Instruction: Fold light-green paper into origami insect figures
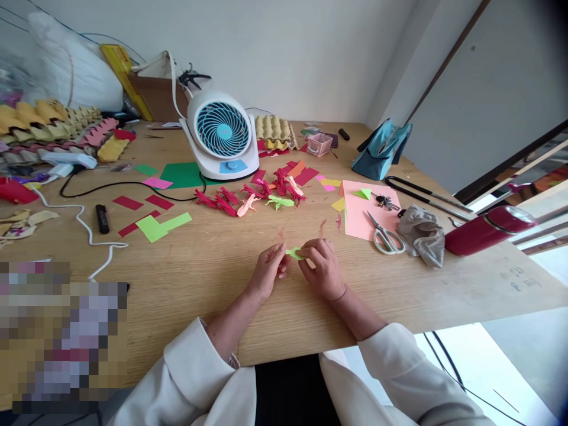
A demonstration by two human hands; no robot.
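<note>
Between my two hands, just above the wooden table (213, 254), is a small folded piece of light green paper (294, 253). My left hand (268, 266) pinches its left end with thumb and finger. At the other end, my right hand (323, 267) has its fingers closed on the same paper. Beyond the hands lies a row of small folded paper figures (226, 201), mostly red, with a few peach ones and one light green paper figure (280, 202). A cut sheet of light green paper (155, 228) is on the left.
A white fan (222, 133) stands at the back. To the right are scissors (387, 235) on pink paper (359, 213), a crumpled cloth (421, 234) and a red flask (488, 231). A black marker (102, 219) and a white cable (84, 225) lie left.
</note>
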